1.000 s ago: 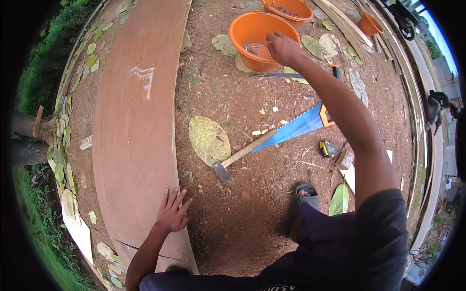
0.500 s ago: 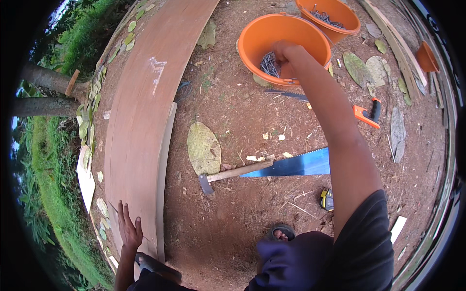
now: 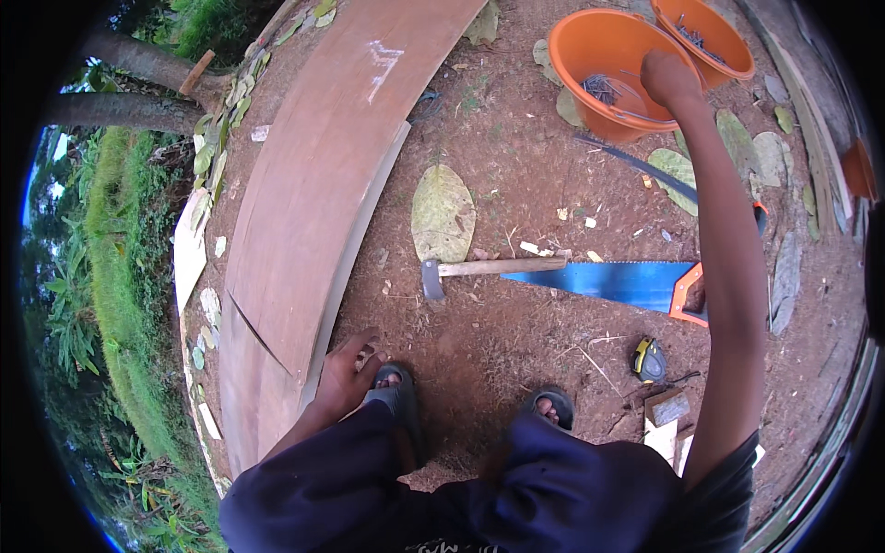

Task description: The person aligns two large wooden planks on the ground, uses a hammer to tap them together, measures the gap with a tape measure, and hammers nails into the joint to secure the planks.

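My right hand (image 3: 670, 79) is closed over the right side of an orange bucket (image 3: 590, 41), with a thin nail sticking out from its fingers. Loose nails (image 3: 602, 89) lie at the bottom of that bucket. Beside the near end of a long brown wooden board (image 3: 304, 194), my left hand (image 3: 348, 373) hangs above my left foot, fingers loosely bent and apart, holding nothing. In front of me on the soil lies a hammer (image 3: 498, 266) with a wooden handle, its handle end against a blue-bladed handsaw (image 3: 608, 284).
A second orange bucket (image 3: 705, 37) with nails stands behind the first. A narrow dark saw blade (image 3: 641, 168) lies near it. At right are a yellow-black tape measure (image 3: 649, 360), wood offcuts (image 3: 666, 407) and long planks (image 3: 797, 120). A large dry leaf (image 3: 443, 214) lies by the hammer.
My right hand has come up from the nails toward the bucket's right side, a nail now showing at its fingers. My left hand has left the board top and moved right. The view has shifted.
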### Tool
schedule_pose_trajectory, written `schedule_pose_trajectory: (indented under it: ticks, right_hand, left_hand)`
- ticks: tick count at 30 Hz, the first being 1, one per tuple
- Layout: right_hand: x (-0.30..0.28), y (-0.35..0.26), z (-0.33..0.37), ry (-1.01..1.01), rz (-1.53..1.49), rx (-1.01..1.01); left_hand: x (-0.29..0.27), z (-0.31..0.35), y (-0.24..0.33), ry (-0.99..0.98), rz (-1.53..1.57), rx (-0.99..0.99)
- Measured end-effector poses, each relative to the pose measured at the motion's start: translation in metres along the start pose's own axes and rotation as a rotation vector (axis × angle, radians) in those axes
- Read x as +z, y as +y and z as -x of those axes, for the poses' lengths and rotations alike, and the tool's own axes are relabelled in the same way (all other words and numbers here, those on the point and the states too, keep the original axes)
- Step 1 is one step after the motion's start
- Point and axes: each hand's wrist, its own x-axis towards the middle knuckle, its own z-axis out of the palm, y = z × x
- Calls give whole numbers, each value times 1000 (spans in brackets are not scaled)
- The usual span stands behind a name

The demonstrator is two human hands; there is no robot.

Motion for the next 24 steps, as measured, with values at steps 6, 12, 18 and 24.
schedule_pose_trajectory:
  ticks: [6,12,18,24]
  right_hand:
    - [-81,-140,151,-261,-904,-253]
    - [-56,-258,276,-807,-1119,-140]
    - [-34,-317,326,-850,-1188,16]
    - [-19,-348,333,-761,-999,-314]
  left_hand:
    - [4,-25,28,-13,352,229]
    - [51,-43,27,-108,1299,-58]
    - [66,-37,-14,-130,1490,-20]
    - [66,-31,-53,3,1216,-4]
